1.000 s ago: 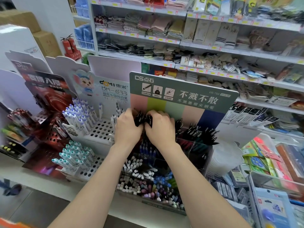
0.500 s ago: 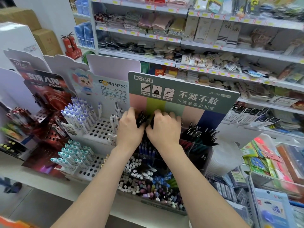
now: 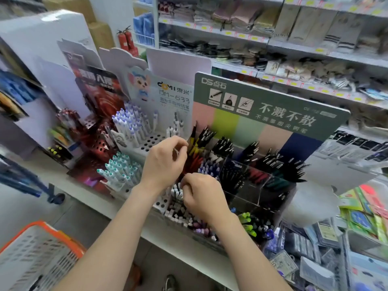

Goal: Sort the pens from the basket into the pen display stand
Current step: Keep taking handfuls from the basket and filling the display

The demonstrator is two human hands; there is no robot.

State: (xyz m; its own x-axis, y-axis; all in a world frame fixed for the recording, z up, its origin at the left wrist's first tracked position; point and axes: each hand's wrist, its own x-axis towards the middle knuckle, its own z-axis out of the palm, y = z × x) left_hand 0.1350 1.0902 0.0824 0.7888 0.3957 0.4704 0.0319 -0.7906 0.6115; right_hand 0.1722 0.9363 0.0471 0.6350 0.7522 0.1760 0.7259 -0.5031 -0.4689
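The pen display stand (image 3: pixel 262 106) has a green header board and clear compartments (image 3: pixel 254 185) full of black, red and blue pens. My left hand (image 3: pixel 165 158) hovers by the yellow and red pens (image 3: pixel 194 150) at the stand's left end; its fingers are loosely curled and nothing shows in them. My right hand (image 3: pixel 202 195) is lower, its fingers curled tight just above the white-capped pens (image 3: pixel 176 191) in the front tray. Its fingertips are tucked out of sight. The orange-rimmed white basket (image 3: pixel 35 259) sits at the bottom left; its contents are blurred.
A white stand with purple-tipped pens (image 3: pixel 128 127) and teal-tipped pens (image 3: pixel 119 171) stands to the left, with a red display (image 3: pixel 98 97) beyond it. Shelves of packaged goods (image 3: pixel 273 49) run behind, and packets (image 3: pixel 315 255) crowd the counter at right.
Both hands have come off the black pens in the back row and drawn back toward me, the right one lowest. The view has swung left and down, bringing the basket in.
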